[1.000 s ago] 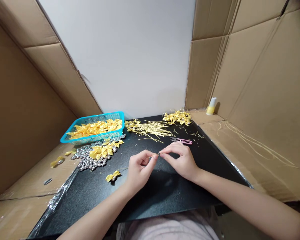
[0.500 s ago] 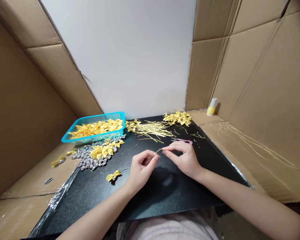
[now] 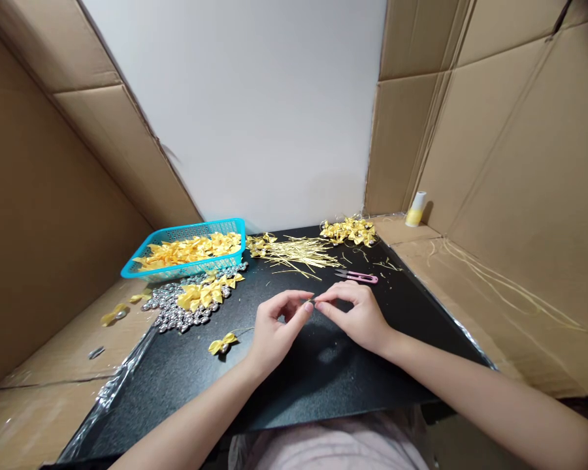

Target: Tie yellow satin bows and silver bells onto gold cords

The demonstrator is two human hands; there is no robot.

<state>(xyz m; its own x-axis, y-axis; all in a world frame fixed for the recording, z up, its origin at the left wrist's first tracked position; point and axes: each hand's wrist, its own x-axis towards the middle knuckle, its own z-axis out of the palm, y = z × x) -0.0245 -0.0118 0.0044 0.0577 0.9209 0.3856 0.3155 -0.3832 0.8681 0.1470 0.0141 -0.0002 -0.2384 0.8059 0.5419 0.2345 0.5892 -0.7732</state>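
Note:
My left hand (image 3: pixel 273 329) and my right hand (image 3: pixel 355 318) meet over the middle of the black board (image 3: pixel 323 378). Both pinch the same thin gold string (image 3: pixel 311 301) between thumb and forefinger, fingertips almost touching. The string runs left from my left hand to a small yellow bow (image 3: pixel 222 343) lying flat on the board. Pink thread snips (image 3: pixel 357 277) lie just beyond my right hand.
A turquoise basket (image 3: pixel 186 250) of yellow bows stands at the back left, with silver bells (image 3: pixel 176 312) and more bows heaped in front. Cut gold strings (image 3: pixel 296 252) and finished bows (image 3: pixel 349 230) lie at the back. A thread spool (image 3: pixel 415 208) stands at right. Cardboard walls surround the board.
My right hand drew the string end up and away half a second ago, then came back down. Its fingertips now meet my left hand's again.

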